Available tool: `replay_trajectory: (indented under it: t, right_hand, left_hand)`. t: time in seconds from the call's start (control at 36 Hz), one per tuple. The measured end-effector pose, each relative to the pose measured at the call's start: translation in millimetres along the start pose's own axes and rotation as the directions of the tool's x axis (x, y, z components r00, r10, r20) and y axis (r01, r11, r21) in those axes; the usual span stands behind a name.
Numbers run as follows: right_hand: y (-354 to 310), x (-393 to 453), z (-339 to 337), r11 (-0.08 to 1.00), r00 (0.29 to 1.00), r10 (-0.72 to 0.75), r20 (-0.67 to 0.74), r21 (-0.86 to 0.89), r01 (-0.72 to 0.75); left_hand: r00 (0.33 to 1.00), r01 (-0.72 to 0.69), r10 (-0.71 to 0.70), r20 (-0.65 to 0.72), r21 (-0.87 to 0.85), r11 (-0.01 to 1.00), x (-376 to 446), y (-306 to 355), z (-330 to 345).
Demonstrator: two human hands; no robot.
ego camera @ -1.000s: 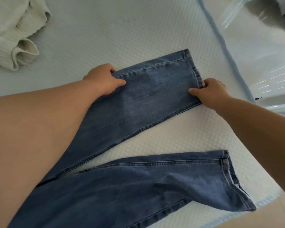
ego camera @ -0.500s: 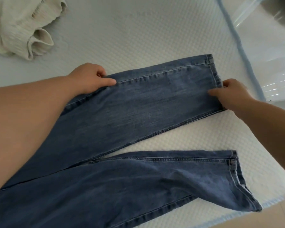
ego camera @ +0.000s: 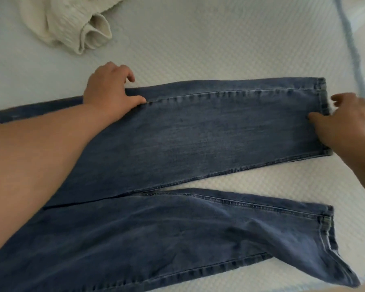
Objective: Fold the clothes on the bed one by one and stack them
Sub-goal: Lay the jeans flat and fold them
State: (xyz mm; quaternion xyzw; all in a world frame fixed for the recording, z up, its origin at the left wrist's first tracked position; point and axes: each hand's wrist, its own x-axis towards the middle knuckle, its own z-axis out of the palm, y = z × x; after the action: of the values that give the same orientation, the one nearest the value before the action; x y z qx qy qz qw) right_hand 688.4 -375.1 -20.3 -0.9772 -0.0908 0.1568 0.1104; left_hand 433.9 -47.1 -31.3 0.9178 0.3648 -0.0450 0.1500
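Observation:
A pair of blue jeans (ego camera: 198,140) lies spread on the white mattress (ego camera: 198,49), both legs pointing right and a gap between them at the hems. My left hand (ego camera: 111,91) sits at the far edge of the upper leg. Its thumb rests on the seam and its fingers curl loosely onto the mattress just beyond the denim. At that leg's hem my right hand (ego camera: 343,123) is blurred, thumb on the denim and fingers spread apart above the hem. The near leg (ego camera: 177,239) lies with its hem corner twisted.
A crumpled cream knit garment (ego camera: 72,24) lies at the far left of the mattress. A light blue piped mattress edge (ego camera: 352,55) runs down the right side, and the near right corner of the bed shows at the bottom.
Both hands have drawn the upper leg out flatter and further right. Their pinch on the denim has loosened, with the right fingers spreading off the hem. The view has shifted left.

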Motion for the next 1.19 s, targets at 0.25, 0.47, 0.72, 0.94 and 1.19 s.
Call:
replay_trajectory:
  t: [0.25, 0.47, 0.72, 0.94, 1.19]
  right_hand:
    - [-100.9, -60.2, 47.0, 0.868, 0.848, -0.495, 0.189, 0.057, 0.494]
    - [-196.9, -94.7, 98.5, 0.762, 0.719, -0.640, 0.272, 0.103, 0.639]
    - [-251.9, -93.0, 126.6, 0.762, 0.747, -0.634, 0.199, -0.003, 0.647]
    - [-274.4, -88.4, 137.1, 0.831, 0.831, -0.556, 0.024, 0.007, 0.556]
    - [-238.4, -172.1, 129.2, 0.833, 0.827, -0.552, 0.107, 0.110, 0.542]
  left_hand:
    - [0.986, 0.155, -0.161, 0.052, 0.100, 0.983, -44.7, -74.0, -4.1]
    - [0.970, 0.239, -0.238, 0.044, -0.031, 0.971, -46.9, -126.1, -7.8]
    - [0.981, 0.190, -0.195, -0.026, -0.127, 0.974, -27.8, -162.5, -10.9]
    - [0.946, 0.217, -0.269, -0.182, -0.262, 0.940, -22.8, -169.5, -2.0]
    - [0.978, 0.097, -0.165, -0.131, -0.413, 0.905, -118.0, -127.9, 7.1]
